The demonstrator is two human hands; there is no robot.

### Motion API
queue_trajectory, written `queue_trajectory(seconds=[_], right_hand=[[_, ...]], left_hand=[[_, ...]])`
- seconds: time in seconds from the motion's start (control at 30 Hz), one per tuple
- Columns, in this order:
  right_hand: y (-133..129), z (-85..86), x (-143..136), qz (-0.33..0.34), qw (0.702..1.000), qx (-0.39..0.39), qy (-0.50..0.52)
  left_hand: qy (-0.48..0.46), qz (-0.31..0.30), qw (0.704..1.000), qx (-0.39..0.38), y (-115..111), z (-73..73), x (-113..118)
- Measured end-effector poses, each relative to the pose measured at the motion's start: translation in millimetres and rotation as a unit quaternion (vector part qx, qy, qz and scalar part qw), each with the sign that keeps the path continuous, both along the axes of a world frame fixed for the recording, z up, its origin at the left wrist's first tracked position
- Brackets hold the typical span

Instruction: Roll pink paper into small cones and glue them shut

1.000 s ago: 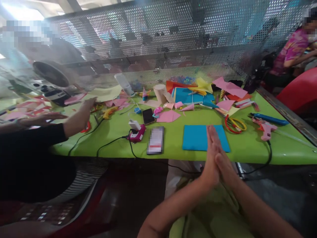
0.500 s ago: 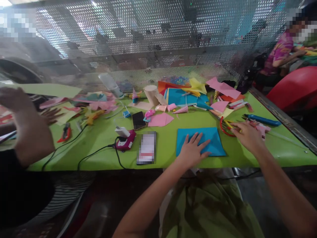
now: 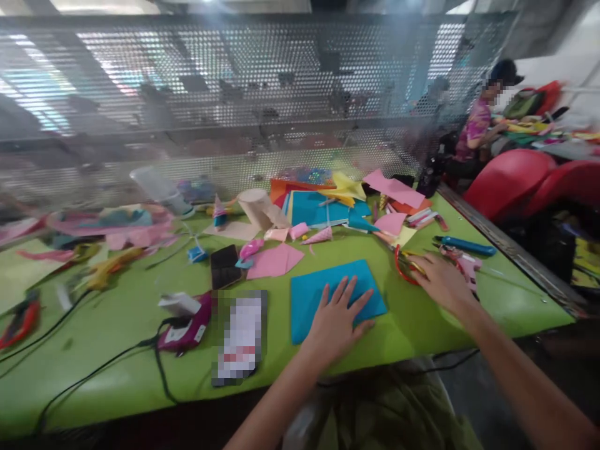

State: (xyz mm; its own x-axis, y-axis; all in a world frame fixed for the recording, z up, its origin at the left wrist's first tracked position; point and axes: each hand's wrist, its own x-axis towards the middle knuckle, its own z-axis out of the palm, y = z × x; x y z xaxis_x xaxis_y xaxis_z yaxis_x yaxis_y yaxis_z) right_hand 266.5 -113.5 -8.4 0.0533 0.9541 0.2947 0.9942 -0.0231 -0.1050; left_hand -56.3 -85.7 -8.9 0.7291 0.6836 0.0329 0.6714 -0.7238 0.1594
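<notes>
My left hand (image 3: 335, 319) lies flat with spread fingers on a blue sheet (image 3: 304, 297) at the front of the table. To the right, my right hand (image 3: 440, 281) has its fingers bent around the handles of a pair of scissors (image 3: 398, 265), red and yellow at the grips. The blades point toward the back left, partly among paper scraps. A teal-handled cutter (image 3: 466, 245) and a pale pink scrap (image 3: 469, 262) are just beyond my right hand.
Left of the sheet are a blurred-out phone (image 3: 241, 337), a purple power adapter (image 3: 187, 331) with black cables and a dark phone (image 3: 225, 267). Coloured papers (image 3: 314, 208), a cardboard roll (image 3: 255, 206) and a yellow glue gun (image 3: 110, 269) lie behind. A person (image 3: 475, 134) sits beyond red chairs (image 3: 510, 181).
The view has turned to the right, and the neighbour's arms at the left have gone out of sight. My left hand stays on the blue sheet; my right hand remains at the scissors.
</notes>
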Motion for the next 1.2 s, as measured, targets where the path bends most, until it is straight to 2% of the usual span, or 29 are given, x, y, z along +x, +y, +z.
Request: queue_trajectory(seconds=[0.07, 0.13, 0.27, 0.33, 0.4, 0.57, 0.67, 0.77, 0.87, 0.97, 1.03, 1.07, 1.13, 1.2], right_hand=[[-3, 12.8, 13, 0.003, 1.000, 0.013, 0.017], [-6, 27.9, 39, -0.022, 0.998, 0.029, 0.047], [-9, 48.8, 116, -0.138, 0.986, 0.016, 0.093], [-6, 49.0, 151, -0.160, 0.982, -0.009, 0.100], [-1, 43.2, 175, -0.150, 0.983, -0.039, 0.103], [15, 24.1, 193, -0.079, 0.985, -0.110, 0.107], [17, 21.8, 192, -0.077, 0.986, -0.110, 0.101], [8, 30.1, 189, -0.099, 0.987, -0.079, 0.099], [-10, 47.9, 175, -0.099, 0.988, -0.035, 0.116], [-32, 66.3, 141, -0.016, 0.972, 0.017, 0.233], [-45, 71.9, 107, 0.014, 0.942, 0.018, 0.336], [-51, 71.5, 88, 0.013, 0.918, -0.010, 0.395], [-57, 64.5, 47, 0.024, 0.856, -0.074, 0.510], [-59, 52.7, 8, 0.014, 0.775, -0.071, 0.627]], left_hand=[[0.009, -0.026, 1.000, -0.001, 0, -4.4, 3], [0.020, -0.038, 0.999, 0.002, 0, -8.4, 4], [0.011, -0.047, 0.999, 0.015, 2, -13.9, 1], [0.000, -0.058, 0.998, 0.020, 4, -15.9, -2], [-0.005, -0.067, 0.997, 0.024, 5, -18.0, -4], [-0.020, -0.079, 0.996, 0.043, 6, -23.2, -7], [-0.027, -0.082, 0.995, 0.053, 6, -22.1, -10], [-0.039, -0.078, 0.995, 0.045, 7, -11.8, -11], [-0.084, -0.055, 0.995, -0.006, 9, 9.0, -7], [-0.190, -0.020, 0.976, -0.103, 11, 34.1, 9], [-0.292, -0.001, 0.940, -0.178, 11, 47.7, 25], [-0.348, 0.007, 0.912, -0.217, 9, 52.3, 35], [-0.438, 0.006, 0.842, -0.316, 5, 56.0, 56], [-0.501, -0.003, 0.750, -0.432, 0, 52.8, 75]])
